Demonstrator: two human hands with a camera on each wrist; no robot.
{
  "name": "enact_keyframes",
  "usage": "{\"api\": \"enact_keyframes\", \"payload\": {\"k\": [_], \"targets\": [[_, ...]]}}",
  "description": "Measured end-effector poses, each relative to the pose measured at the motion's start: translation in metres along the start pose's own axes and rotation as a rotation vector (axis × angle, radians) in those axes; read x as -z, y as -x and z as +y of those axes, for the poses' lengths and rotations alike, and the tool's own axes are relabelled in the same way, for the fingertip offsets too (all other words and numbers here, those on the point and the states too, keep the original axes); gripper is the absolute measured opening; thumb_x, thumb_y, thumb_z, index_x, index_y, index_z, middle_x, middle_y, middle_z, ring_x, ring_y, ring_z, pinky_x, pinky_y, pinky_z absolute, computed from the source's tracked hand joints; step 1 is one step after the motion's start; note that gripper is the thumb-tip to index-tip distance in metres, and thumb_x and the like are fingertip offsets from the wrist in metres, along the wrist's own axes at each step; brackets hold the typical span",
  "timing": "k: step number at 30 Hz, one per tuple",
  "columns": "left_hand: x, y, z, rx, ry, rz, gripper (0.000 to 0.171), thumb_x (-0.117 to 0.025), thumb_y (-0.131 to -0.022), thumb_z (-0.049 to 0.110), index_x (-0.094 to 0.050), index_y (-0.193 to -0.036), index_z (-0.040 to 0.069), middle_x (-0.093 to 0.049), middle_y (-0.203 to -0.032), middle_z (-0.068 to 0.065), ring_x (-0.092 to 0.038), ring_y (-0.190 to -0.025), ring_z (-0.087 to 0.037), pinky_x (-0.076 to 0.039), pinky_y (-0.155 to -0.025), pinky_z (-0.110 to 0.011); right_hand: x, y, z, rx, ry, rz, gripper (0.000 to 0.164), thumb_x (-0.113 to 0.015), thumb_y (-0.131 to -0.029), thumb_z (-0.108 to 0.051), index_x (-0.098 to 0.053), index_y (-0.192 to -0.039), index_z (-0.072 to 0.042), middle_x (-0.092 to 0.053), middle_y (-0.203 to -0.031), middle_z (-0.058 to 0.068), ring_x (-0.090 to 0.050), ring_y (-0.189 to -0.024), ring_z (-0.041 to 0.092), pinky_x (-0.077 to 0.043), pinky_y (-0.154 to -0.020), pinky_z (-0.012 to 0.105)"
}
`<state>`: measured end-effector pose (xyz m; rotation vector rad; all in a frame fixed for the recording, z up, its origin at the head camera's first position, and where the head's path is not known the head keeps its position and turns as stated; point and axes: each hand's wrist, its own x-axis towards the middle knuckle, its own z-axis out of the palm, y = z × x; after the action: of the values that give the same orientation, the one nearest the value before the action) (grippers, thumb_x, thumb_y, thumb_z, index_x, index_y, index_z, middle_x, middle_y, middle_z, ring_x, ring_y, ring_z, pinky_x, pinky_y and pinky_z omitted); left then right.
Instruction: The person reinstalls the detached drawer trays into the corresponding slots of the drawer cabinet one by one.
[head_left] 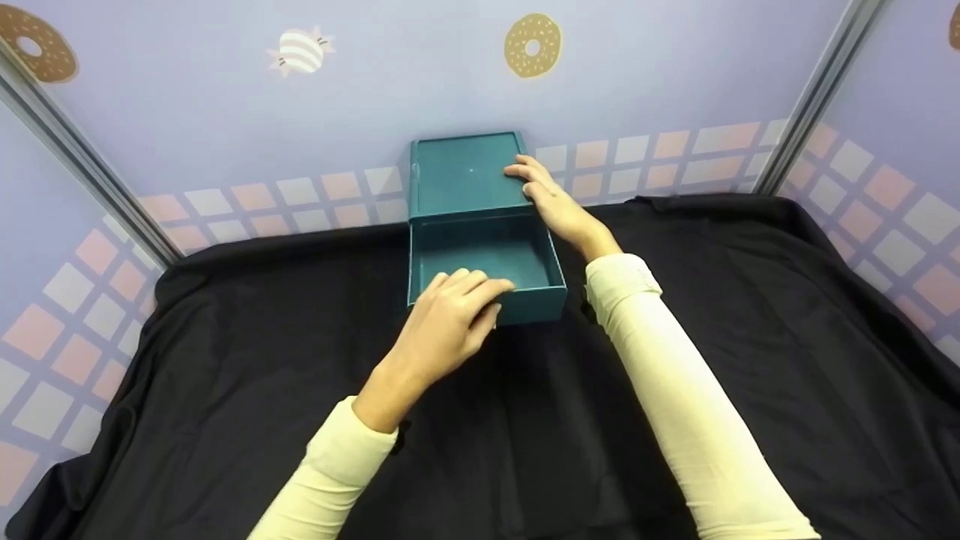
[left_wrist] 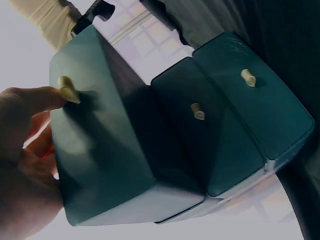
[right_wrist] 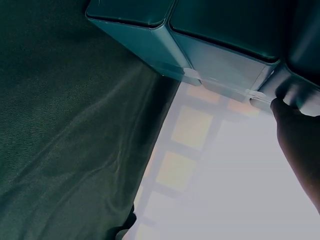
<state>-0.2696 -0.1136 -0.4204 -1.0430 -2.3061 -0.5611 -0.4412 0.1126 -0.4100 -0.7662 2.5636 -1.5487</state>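
Note:
A teal drawer cabinet stands against the back wall with its top drawer pulled out toward me; nothing shows inside it. My left hand grips the front wall of that drawer. In the left wrist view the thumb touches its pale knob, while the other fingers bend over the rim. Two lower drawers, the middle one and the bottom one, are closed, each with a similar knob. My right hand rests on the right edge of the cabinet top, fingers extended.
Black cloth covers the table, with folds along its back edge. Behind the cabinet rises a lilac wall with donut and candy pictures and a checkered band. Metal posts stand at the corners, with side walls left and right.

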Motion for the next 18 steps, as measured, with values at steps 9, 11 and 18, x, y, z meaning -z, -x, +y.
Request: {"api": "enact_keyframes", "payload": {"k": [9,11,18], "targets": [[0.006,-0.003,0.004,0.165,0.118,-0.121,0.024,-0.076,-0.095,0.005,-0.076,-0.118,0.013,-0.074,-0.102,0.001,-0.065,-0.095,-0.021,-0.052,-0.084,-0.040,-0.005,0.001,0.004,-0.020,0.005,-0.010,0.051,-0.027,-0.111,-0.016,-0.042,-0.159,-0.007,-0.010,-0.178,0.005,-0.001,-0.165,0.022,-0.009,-0.131,0.045],[0.008,-0.003,0.004,0.178,0.131,-0.123,0.024,-0.076,-0.095,0.005,-0.075,-0.117,0.013,-0.074,-0.102,0.001,-0.066,-0.095,-0.020,-0.052,-0.084,-0.040,-0.006,0.000,0.003,-0.017,0.000,-0.017,0.051,-0.027,-0.112,-0.017,-0.042,-0.160,-0.007,-0.010,-0.178,0.005,0.000,-0.165,0.022,-0.009,-0.131,0.046],[0.016,-0.007,0.001,0.155,0.186,-0.131,0.022,-0.074,-0.096,0.003,-0.072,-0.116,0.012,-0.074,-0.105,-0.002,-0.065,-0.091,-0.020,-0.053,-0.088,-0.042,-0.001,-0.001,-0.001,-0.004,-0.013,0.011,0.051,-0.028,-0.110,-0.013,-0.043,-0.158,-0.003,-0.012,-0.177,0.008,-0.002,-0.164,0.024,-0.007,-0.131,0.044]]}}
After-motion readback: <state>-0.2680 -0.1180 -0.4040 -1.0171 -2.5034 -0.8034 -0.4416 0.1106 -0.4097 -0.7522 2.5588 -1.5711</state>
